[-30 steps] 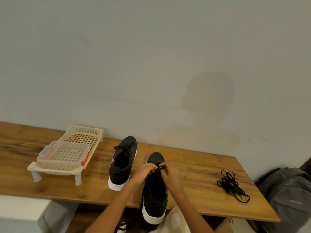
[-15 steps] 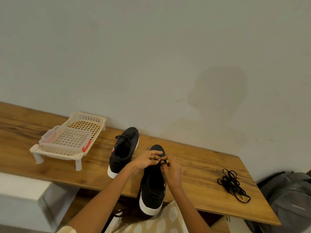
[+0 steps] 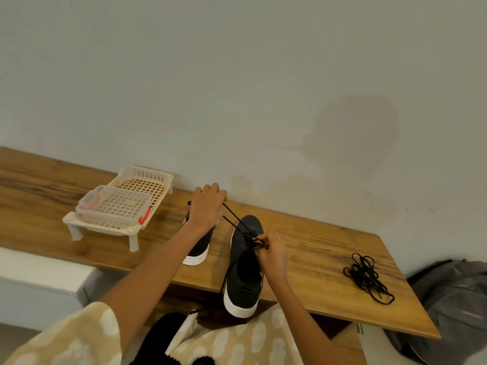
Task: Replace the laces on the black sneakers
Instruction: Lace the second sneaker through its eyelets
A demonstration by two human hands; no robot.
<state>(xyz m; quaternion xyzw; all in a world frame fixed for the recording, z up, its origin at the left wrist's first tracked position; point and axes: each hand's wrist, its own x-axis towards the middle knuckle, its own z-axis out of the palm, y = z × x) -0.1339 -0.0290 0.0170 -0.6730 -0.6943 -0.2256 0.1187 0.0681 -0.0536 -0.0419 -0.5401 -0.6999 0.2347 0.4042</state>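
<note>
On the wooden shelf [image 3: 316, 259] the near black sneaker [image 3: 243, 272] sits heel toward me; my right hand [image 3: 271, 252] pinches its lace [image 3: 234, 221] at the eyelets, while my left hand [image 3: 208, 209], fingers curled, holds the lace's taut far end above the other sneaker [image 3: 199, 248]

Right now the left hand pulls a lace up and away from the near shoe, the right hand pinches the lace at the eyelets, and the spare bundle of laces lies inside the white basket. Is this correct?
Not quite. The spare bundle of laces lies on the bare wooden shelf, far right, not in the white basket. The head view shows it. The rest holds: the left hand pulls the lace away from the near shoe, and the right hand pinches it at the eyelets.
</note>
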